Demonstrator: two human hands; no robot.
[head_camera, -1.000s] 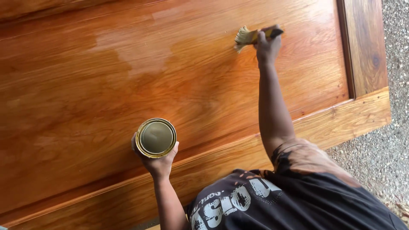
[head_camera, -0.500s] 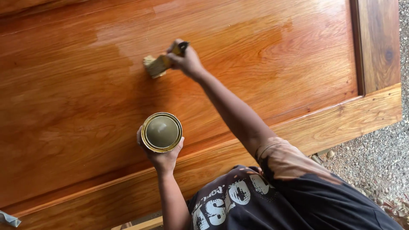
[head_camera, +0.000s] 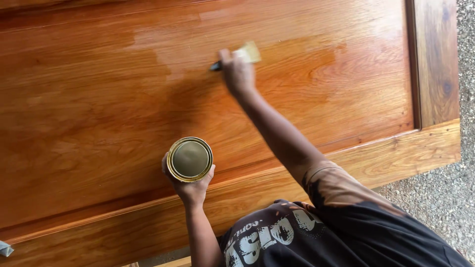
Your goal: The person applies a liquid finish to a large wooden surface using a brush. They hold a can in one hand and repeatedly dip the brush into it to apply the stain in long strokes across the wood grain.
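Observation:
A big reddish wooden door panel [head_camera: 89,109] lies flat below me, glossy with wet finish. My left hand [head_camera: 192,187] grips an open round metal can [head_camera: 190,158] of brownish liquid, held over the panel's lower part. My right hand [head_camera: 238,73] reaches out over the middle of the panel and holds a paintbrush [head_camera: 243,53]. Its pale bristles point right and its dark handle sticks out to the left. A paler patch [head_camera: 158,49] shows on the wood left of the brush.
The door's raised frame [head_camera: 435,64] runs down the right side and along the near edge. Gravel ground [head_camera: 440,193] lies at the right. A scrap of grey material [head_camera: 4,248] sits at the lower left corner.
My right hand swept the brush from the far right to the left, then flipped it and moved back right, bristles now pointing right. The can stayed nearly still.

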